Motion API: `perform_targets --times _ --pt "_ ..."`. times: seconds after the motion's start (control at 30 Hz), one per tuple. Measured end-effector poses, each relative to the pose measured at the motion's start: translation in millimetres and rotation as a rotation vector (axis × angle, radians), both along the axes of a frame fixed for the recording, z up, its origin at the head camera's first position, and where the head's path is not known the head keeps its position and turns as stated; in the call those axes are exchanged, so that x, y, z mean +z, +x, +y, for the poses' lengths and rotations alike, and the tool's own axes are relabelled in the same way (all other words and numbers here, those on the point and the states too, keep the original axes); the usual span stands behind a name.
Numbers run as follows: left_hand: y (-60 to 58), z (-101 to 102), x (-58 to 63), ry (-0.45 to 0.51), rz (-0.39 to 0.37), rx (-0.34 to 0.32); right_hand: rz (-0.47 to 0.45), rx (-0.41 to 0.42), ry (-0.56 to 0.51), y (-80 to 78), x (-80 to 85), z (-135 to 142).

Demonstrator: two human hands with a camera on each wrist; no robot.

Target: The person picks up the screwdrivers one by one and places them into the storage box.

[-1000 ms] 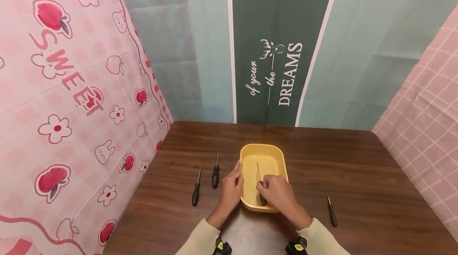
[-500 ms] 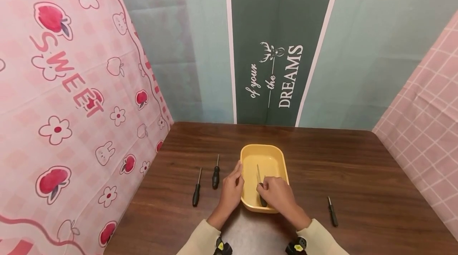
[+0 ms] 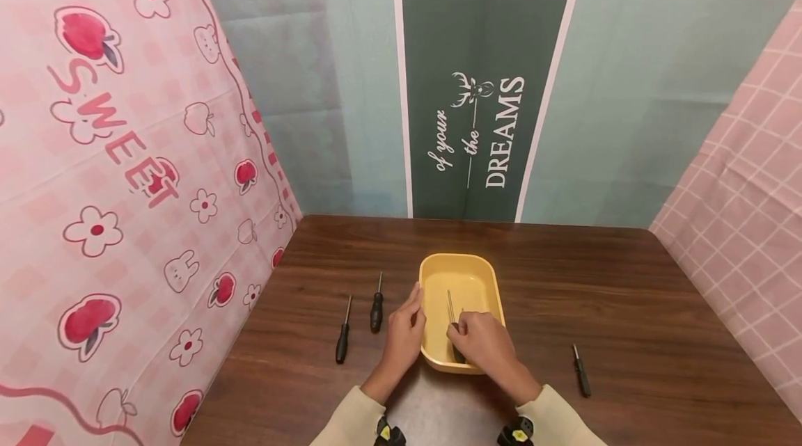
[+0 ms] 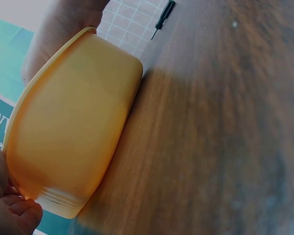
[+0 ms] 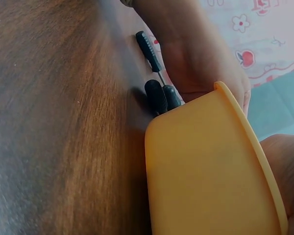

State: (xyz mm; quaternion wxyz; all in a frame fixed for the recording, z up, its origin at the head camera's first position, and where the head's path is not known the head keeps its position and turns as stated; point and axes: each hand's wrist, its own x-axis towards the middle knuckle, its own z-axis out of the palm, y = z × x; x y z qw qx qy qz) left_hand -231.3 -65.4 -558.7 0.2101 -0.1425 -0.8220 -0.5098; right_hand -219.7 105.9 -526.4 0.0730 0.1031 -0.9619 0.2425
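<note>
A yellow plastic box [image 3: 495, 286] stands on the wooden table in the head view. Along its left wall my left hand [image 3: 402, 338] rests with fingers stretched out, the tips close to the rim. My right hand [image 3: 485, 341] reaches in over the right rim, fingers curled, gripping a screwdriver [image 3: 459, 352] by its black handle. The thin metal shaft points toward the far end of the box, low over the floor. Part of the handle is hidden by the hand. In both wrist views the box's outer wall [image 4: 78, 117] covers what lies inside.
Two black-handled screwdrivers, a nearer one [image 3: 342, 343] and a farther one [image 3: 376, 312], lie left of the box. A shorter screwdriver [image 3: 582, 373] lies to the right. Printed cloths hang behind the table [image 3: 564, 272] and at both sides.
Both hands and the box hold almost the same place. The head view has tilted very slightly; the right hand has barely moved over the screwdriver handle.
</note>
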Motion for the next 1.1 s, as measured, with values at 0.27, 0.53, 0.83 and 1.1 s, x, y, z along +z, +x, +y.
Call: perform_targets --times 0.27,0.53,0.83,1.1 --pt "0.0 -1.3 0.1 -0.011 0.029 0.000 0.021 -0.005 0.025 0.2 -2.6 -2.1" --pt "4.2 -1.8 -0.4 -0.007 0.000 -0.001 0.025 -0.008 0.037 2.1 -6.1 -2.4" --pt "2.3 -1.7 -3.0 -0.007 0.023 -0.009 0.037 -0.006 0.061 3.4 -7.8 -2.5" --pt "1.4 -1.4 -0.9 -0.007 0.017 -0.001 0.020 0.000 0.075 3.0 -3.8 -2.0"
